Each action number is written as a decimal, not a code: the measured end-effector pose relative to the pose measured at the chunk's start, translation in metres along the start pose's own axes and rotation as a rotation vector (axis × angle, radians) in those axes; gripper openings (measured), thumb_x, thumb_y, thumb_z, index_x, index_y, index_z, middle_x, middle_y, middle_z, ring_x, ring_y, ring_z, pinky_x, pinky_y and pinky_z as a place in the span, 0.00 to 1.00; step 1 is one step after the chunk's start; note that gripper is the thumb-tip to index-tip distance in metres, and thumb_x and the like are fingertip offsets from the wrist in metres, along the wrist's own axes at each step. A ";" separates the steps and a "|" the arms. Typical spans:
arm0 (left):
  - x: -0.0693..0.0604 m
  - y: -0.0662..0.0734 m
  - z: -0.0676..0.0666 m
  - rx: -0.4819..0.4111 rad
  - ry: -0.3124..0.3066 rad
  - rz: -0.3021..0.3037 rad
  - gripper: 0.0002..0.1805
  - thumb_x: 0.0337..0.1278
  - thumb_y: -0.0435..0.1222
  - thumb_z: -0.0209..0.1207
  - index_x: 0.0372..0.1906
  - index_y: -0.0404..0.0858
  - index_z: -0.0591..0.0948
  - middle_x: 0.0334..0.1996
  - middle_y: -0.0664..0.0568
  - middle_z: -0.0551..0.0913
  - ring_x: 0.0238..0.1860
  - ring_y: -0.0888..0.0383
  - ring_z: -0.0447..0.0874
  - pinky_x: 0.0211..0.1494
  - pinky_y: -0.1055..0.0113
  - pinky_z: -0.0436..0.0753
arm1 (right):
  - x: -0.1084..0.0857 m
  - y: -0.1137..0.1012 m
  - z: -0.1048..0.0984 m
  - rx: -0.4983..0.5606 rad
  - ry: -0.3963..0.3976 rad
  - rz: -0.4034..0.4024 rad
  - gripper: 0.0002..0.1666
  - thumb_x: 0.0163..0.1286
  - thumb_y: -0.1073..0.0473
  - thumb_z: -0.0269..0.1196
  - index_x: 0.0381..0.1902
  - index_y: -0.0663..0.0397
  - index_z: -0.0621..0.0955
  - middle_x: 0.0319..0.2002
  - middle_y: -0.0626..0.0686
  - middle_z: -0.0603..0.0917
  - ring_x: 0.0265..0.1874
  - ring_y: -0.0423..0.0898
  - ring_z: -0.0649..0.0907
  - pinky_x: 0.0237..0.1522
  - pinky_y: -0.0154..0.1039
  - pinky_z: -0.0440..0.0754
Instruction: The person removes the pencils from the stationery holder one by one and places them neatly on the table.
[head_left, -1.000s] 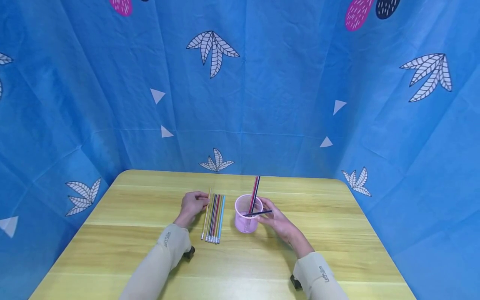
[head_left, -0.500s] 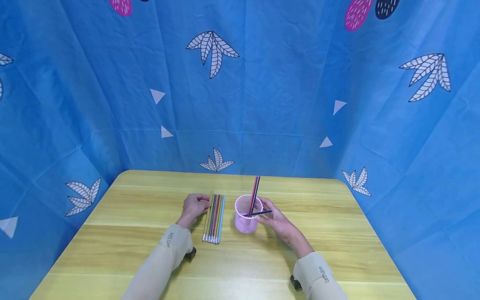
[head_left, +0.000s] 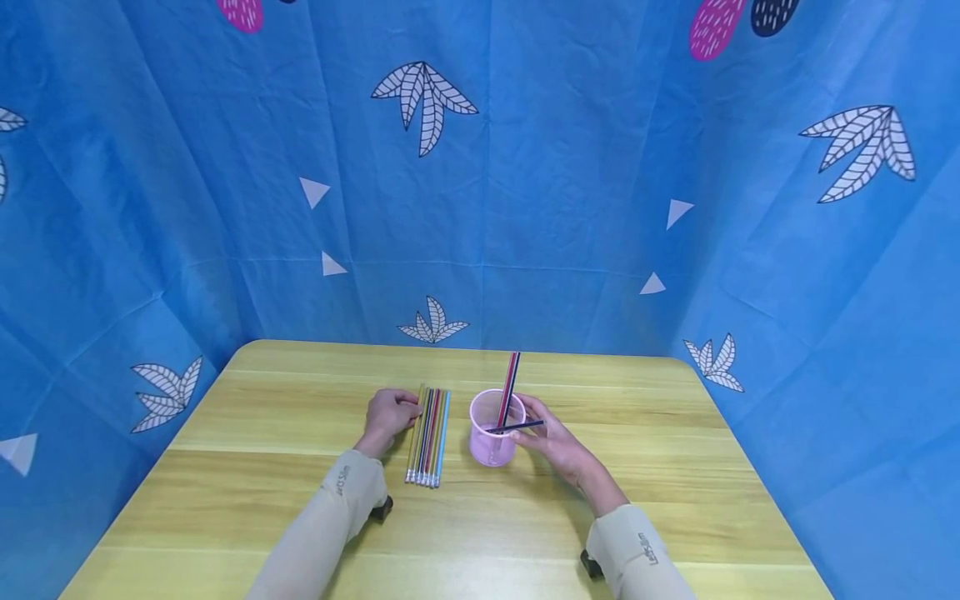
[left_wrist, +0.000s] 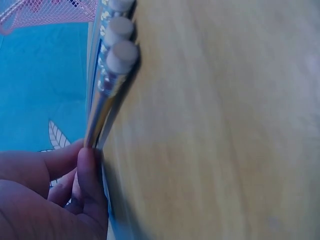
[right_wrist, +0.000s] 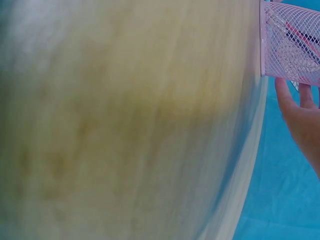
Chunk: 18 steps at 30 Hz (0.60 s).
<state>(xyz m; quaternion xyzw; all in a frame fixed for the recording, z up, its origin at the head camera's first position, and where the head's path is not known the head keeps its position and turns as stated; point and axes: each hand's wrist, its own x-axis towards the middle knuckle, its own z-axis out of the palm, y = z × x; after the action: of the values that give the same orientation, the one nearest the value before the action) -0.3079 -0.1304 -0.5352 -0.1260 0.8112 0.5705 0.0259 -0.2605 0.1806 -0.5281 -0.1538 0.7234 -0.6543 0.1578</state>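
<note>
My left hand (head_left: 388, 412) is at the left side of a row of pencils (head_left: 432, 442) lying side by side on the table, eraser ends toward me. Its thumb and fingers pinch the outermost yellow pencil (head_left: 412, 450); in the left wrist view that pencil (left_wrist: 103, 107) runs from the fingertips up to a pale eraser. To the right of the row stands a pink mesh pen cup (head_left: 489, 450), upright. A few dark and red pencils (head_left: 507, 387) lean in it, and one dark pencil (head_left: 528, 425) slants low over the rim. Curled about the cup's right side is my right hand (head_left: 555, 442).
A light wood-grain table (head_left: 480, 533) carries everything. Blue patterned cloth (head_left: 555, 192) hangs behind it and along both sides. The pencil row and the cup stand a narrow gap apart.
My left hand has moved slightly right, bringing the yellow pencil from a small angled gap to lie alongside the row. The right hand and the cup have stayed in place.
</note>
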 end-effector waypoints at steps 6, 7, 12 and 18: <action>-0.001 0.001 0.001 0.027 0.010 0.013 0.10 0.59 0.27 0.67 0.45 0.31 0.87 0.41 0.42 0.88 0.33 0.57 0.84 0.34 0.71 0.87 | 0.001 0.001 0.000 0.006 0.006 0.004 0.43 0.72 0.61 0.65 0.80 0.48 0.60 0.80 0.60 0.61 0.81 0.63 0.55 0.80 0.69 0.53; -0.001 0.001 0.002 0.031 0.014 0.009 0.09 0.59 0.27 0.67 0.45 0.32 0.87 0.41 0.42 0.88 0.33 0.57 0.84 0.34 0.71 0.87 | 0.001 0.001 0.000 0.009 0.008 0.005 0.43 0.72 0.61 0.65 0.80 0.48 0.60 0.80 0.59 0.61 0.81 0.63 0.55 0.80 0.68 0.53; -0.001 0.002 0.003 0.052 0.023 0.011 0.09 0.60 0.28 0.67 0.45 0.33 0.87 0.41 0.43 0.88 0.33 0.58 0.84 0.34 0.72 0.86 | 0.001 0.000 0.000 0.020 0.007 0.006 0.43 0.72 0.62 0.65 0.80 0.49 0.60 0.81 0.59 0.61 0.82 0.63 0.54 0.80 0.68 0.53; -0.002 0.003 0.002 0.083 0.022 0.021 0.09 0.60 0.28 0.68 0.45 0.33 0.87 0.39 0.44 0.88 0.31 0.59 0.82 0.33 0.72 0.85 | 0.001 0.000 0.000 0.005 0.010 0.017 0.43 0.73 0.60 0.66 0.80 0.47 0.60 0.81 0.58 0.59 0.82 0.63 0.53 0.80 0.69 0.52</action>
<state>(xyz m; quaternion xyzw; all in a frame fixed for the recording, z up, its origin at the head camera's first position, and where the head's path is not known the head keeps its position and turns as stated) -0.3066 -0.1269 -0.5331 -0.1227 0.8358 0.5350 0.0164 -0.2610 0.1802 -0.5278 -0.1442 0.7238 -0.6555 0.1601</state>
